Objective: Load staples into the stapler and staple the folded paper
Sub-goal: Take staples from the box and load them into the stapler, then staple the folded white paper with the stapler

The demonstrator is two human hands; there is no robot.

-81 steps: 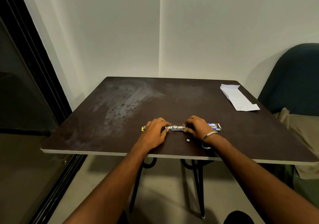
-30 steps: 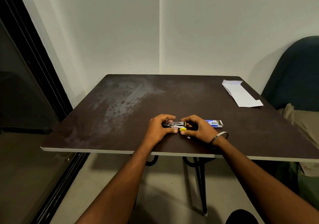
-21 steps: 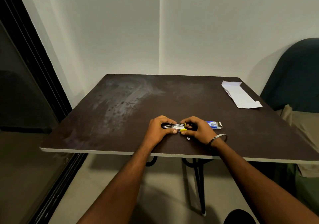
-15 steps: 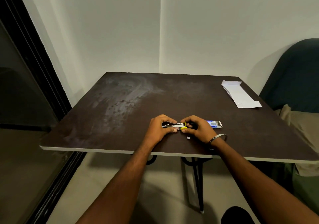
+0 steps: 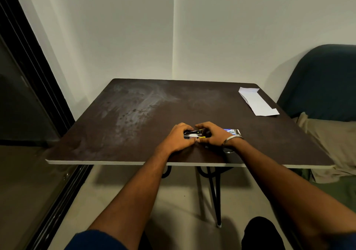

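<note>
Stapler [image 5: 193, 133] sits dead centre of the frame, near the table [image 5: 134, 153] front edge, pinched from both sides: left hand [image 5: 178, 139] curled around its left end, right hand [image 5: 212, 136] closed on the yellow-tipped right end. Blue staple box [image 5: 232, 131] peeks out just behind the right wrist. Folded paper [image 5: 257, 101] lies way off at the upper right corner.

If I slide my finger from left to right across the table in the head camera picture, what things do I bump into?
Left hand → stapler → right hand → staple box → folded paper.
</note>
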